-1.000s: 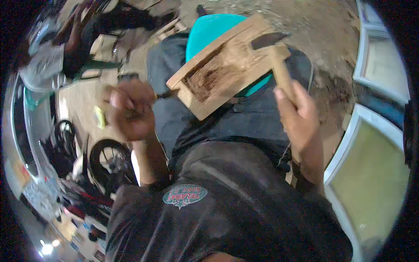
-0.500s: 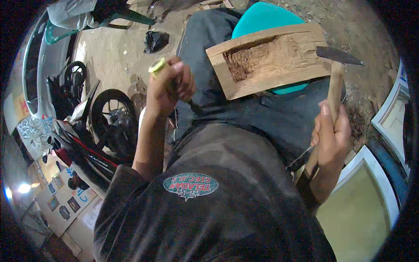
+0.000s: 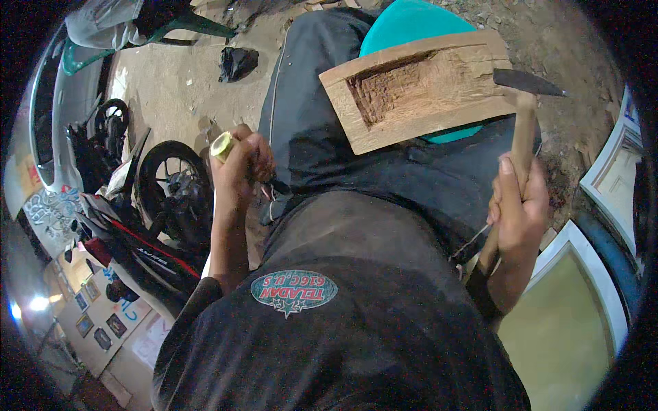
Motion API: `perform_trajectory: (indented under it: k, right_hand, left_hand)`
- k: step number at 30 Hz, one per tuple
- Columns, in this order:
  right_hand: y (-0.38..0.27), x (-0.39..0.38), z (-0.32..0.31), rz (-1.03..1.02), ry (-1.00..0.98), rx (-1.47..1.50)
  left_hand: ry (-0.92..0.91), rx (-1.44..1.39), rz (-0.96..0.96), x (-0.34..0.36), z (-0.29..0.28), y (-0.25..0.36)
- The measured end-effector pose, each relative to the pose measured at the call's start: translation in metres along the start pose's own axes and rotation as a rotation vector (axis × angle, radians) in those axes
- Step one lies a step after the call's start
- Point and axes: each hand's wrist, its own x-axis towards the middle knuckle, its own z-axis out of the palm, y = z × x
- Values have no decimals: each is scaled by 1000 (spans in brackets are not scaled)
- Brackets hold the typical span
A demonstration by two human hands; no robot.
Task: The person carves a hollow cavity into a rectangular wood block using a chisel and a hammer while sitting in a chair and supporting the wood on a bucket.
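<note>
My left hand (image 3: 241,163) is closed around a chisel (image 3: 222,144), its pale yellow handle end sticking up out of the fist. Most of the chisel's shaft is hidden by the fingers and my trouser leg. My right hand (image 3: 519,198) grips the wooden handle of a hammer (image 3: 524,137), whose dark head points up beside the right end of a wooden block (image 3: 473,89). That block lies across my lap, tilted, with a rough rectangular hollow cut into its left half. The left hand is apart from the wood, beside my left thigh.
A turquoise stool seat (image 3: 415,27) shows beneath and behind the block. Motorcycles (image 3: 175,185) stand at left near a green chair (image 3: 195,26). A black plastic bag (image 3: 238,63) lies on the dirt floor. White-framed panels (image 3: 569,301) lean at right.
My left hand has moved left and slightly down with the chisel, away from my thigh. The right hand, hammer and block have barely shifted.
</note>
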Motion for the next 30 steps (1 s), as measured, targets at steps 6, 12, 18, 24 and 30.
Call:
perform_trajectory:
  k: [6, 12, 18, 24, 30]
  right_hand:
    - [3, 0, 2, 16, 8, -38]
    - [3, 0, 0, 4, 1, -47]
    - [2, 0, 1, 7, 16, -62]
    - [3, 1, -8, 67, -30, -15]
    - [7, 4, -7, -29, -25, -126]
  left_hand:
    - [55, 454, 94, -5, 3, -6]
    - [81, 227, 47, -7, 15, 8]
    - [89, 52, 55, -4, 29, -13]
    - [44, 775, 350, -13, 16, 8]
    - [-1, 164, 300, 9, 52, 8]
